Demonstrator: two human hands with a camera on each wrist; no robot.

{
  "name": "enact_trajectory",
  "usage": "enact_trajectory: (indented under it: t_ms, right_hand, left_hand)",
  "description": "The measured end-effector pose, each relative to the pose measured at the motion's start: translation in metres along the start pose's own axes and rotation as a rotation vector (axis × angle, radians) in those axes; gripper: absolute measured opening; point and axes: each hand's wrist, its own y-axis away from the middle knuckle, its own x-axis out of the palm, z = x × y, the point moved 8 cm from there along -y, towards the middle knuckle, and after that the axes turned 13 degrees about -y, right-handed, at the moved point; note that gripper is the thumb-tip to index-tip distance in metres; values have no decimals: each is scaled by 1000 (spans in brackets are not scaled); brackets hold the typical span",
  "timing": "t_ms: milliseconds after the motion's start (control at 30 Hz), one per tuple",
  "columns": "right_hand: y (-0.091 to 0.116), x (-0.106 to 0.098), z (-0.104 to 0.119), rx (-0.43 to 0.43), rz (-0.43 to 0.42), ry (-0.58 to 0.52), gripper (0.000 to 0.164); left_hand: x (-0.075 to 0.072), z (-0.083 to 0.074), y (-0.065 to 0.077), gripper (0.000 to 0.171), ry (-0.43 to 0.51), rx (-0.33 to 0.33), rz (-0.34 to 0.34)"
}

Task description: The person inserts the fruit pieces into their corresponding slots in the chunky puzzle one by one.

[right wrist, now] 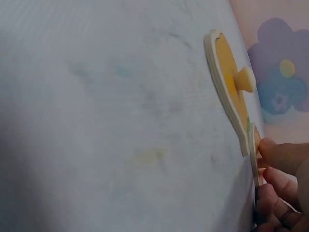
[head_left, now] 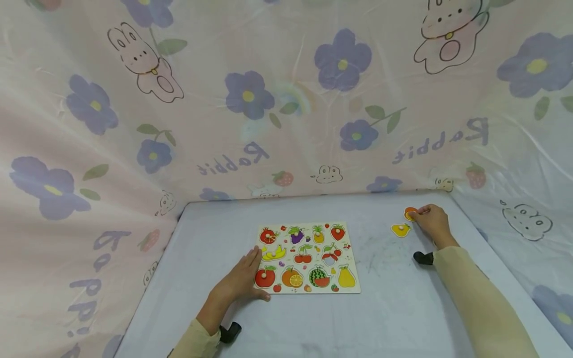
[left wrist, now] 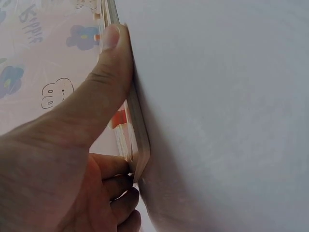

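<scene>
A wooden fruit puzzle board (head_left: 286, 266) lies flat on the table. Along its left edge rests my left hand (head_left: 239, 278), fingers fairly straight and thumb at the front edge near the corner. The left wrist view shows the thumb (left wrist: 113, 63) against the board's side. Over at the back right, my right hand (head_left: 433, 223) pinches an orange-fruit puzzle piece (head_left: 409, 214) close over the table. The fingertips cover part of it. Just in front of it lies a yellow pear piece (head_left: 400, 230), whose round knob (right wrist: 246, 79) stands out in the right wrist view.
Knobbed fruit pieces such as the apple (head_left: 265, 276) and strawberry (head_left: 337, 232) sit in the board. A white cloth covers the table (head_left: 385, 318). Behind and at the sides hangs a curtain (head_left: 295, 134) printed with rabbits and flowers.
</scene>
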Motion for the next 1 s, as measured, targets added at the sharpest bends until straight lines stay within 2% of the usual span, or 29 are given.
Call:
enact_trajectory:
  t_ms: [167, 333, 600, 867, 1000]
  right_hand:
    - [-1, 2, -5, -7, -54, -12, 41]
    - [4, 2, 1, -2, -88, -30, 41]
    - [8, 2, 5, -8, -76, -24, 40]
    - [8, 4, 5, 12, -46, -68, 42]
    - [8, 4, 6, -7, -49, -79, 44]
  left_hand:
    - [-1, 0, 0, 131, -2, 2, -3]
    - [-1, 0, -1, 130, -2, -1, -4]
    - [-1, -1, 0, 129, 17, -11, -7]
    - [0, -2, 0, 130, 9, -9, -2]
    - [0, -2, 0, 130, 6, -3, 1]
